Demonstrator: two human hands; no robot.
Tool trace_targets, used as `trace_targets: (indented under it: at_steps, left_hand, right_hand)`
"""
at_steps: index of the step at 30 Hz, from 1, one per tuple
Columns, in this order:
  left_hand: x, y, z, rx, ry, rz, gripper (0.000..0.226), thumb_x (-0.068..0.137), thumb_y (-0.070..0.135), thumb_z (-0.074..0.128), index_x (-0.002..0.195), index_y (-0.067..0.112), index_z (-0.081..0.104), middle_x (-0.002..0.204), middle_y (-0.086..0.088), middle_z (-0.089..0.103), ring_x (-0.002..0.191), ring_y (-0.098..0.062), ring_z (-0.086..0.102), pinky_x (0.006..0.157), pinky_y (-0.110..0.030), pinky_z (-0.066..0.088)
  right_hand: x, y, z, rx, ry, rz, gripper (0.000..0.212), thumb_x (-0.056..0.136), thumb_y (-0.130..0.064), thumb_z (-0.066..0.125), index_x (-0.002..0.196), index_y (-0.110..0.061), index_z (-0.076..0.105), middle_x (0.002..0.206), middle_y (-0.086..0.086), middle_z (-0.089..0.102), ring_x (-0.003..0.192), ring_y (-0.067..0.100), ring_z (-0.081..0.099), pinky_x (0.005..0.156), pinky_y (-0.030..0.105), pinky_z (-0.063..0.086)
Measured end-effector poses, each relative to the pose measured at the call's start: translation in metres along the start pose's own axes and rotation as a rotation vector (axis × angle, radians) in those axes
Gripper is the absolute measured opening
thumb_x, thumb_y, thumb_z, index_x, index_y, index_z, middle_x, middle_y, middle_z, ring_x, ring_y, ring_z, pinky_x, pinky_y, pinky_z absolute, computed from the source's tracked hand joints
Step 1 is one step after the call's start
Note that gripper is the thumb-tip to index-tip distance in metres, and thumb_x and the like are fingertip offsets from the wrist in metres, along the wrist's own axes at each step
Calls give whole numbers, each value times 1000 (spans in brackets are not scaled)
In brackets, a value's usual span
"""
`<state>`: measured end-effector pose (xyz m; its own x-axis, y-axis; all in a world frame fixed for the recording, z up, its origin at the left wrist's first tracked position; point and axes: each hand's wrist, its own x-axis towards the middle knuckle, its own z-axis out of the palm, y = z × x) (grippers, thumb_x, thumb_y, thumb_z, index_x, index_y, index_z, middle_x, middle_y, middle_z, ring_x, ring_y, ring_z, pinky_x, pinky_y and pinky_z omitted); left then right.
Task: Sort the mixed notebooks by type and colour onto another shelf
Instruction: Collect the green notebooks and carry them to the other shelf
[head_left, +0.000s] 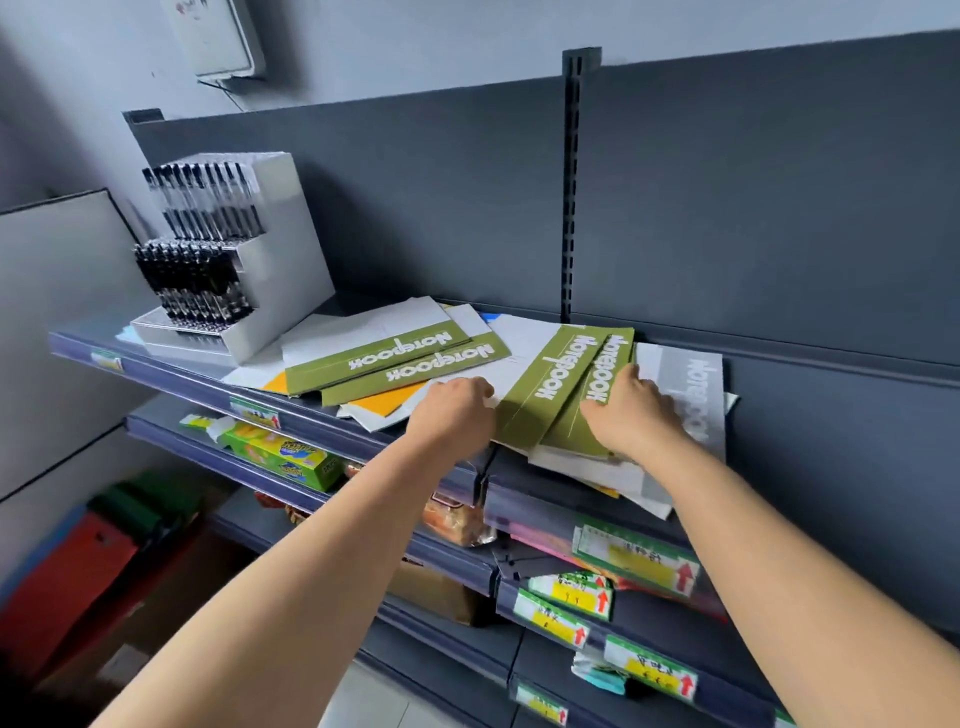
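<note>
- The mixed notebooks lay in a loose heap on the top shelf (208, 387), across the middle of the frame.
- Two green-banded notebooks (556, 374) lay overlapping at centre right, between both hands.
- The left hand (452, 410) rested at their left edge, its fingers (480, 389) curled down onto a white cover; I cannot tell whether they gripped anything.
- The right hand (631, 410) lay on the right-hand green band, fingers (631, 371) straight and pressed together.
- A grey notebook (691, 384) lay just right of that hand.
- Another green pair (400, 353) lay left of centre, near the pen display box (291, 249) at upper left.
- Price labels (639, 561) lined the lower shelves.
</note>
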<state>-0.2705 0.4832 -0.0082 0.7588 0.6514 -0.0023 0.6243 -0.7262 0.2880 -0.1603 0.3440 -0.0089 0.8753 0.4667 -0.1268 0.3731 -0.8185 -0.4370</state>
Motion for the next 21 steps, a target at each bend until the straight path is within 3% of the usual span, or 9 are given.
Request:
trace_targets:
  at_steps: [6,10,13,15,18,21]
  left_hand:
    - [37,-13,-4,64,-89,140,36,94,11,45,122,20,65,126,-2,62,112,-23,58,94,-35,50]
    - [52,-15,-2,42,-132,229,37,92,9,49,121,24,66,124,1,64,110,-22,59,93,-37,53]
    - [64,-35,-5,70,8,190,45,89,34,62,132,25,53,132,-1,55,124,-24,46,96,-40,46]
    - [74,-58,-11,145,51,87,64,85,50,62,136,18,43,137,-6,46,130,-29,37,101,-46,37]
    - [88,-89,-15,269,-61,-42,80,86,68,42,144,15,34,150,-10,33,141,-32,24,112,-59,20]
    - [91,-90,-15,342,-133,10,73,89,70,25,143,22,38,147,-7,37,138,-32,29,107,-64,22]
  right_hand:
    - [24,-20,8,168,13,131,96,90,-45,59,153,-5,-2,154,24,16,135,38,35,103,41,39]
    - [25,-35,16,100,71,156,109,71,-59,73,149,-11,15,144,21,30,127,38,43,98,41,43]
    - [24,-38,21,-20,79,191,109,64,-62,76,145,-11,24,140,17,34,123,35,48,93,38,46]
    - [25,-40,21,-11,66,214,111,65,-54,79,149,-11,20,145,19,32,128,34,44,94,37,46]
    - [27,-42,21,47,59,249,112,71,-37,80,152,-7,9,148,22,29,135,35,36,101,38,42]
    - [23,-38,23,83,74,277,96,75,-26,77,150,-9,20,146,18,33,130,33,41,94,33,45]
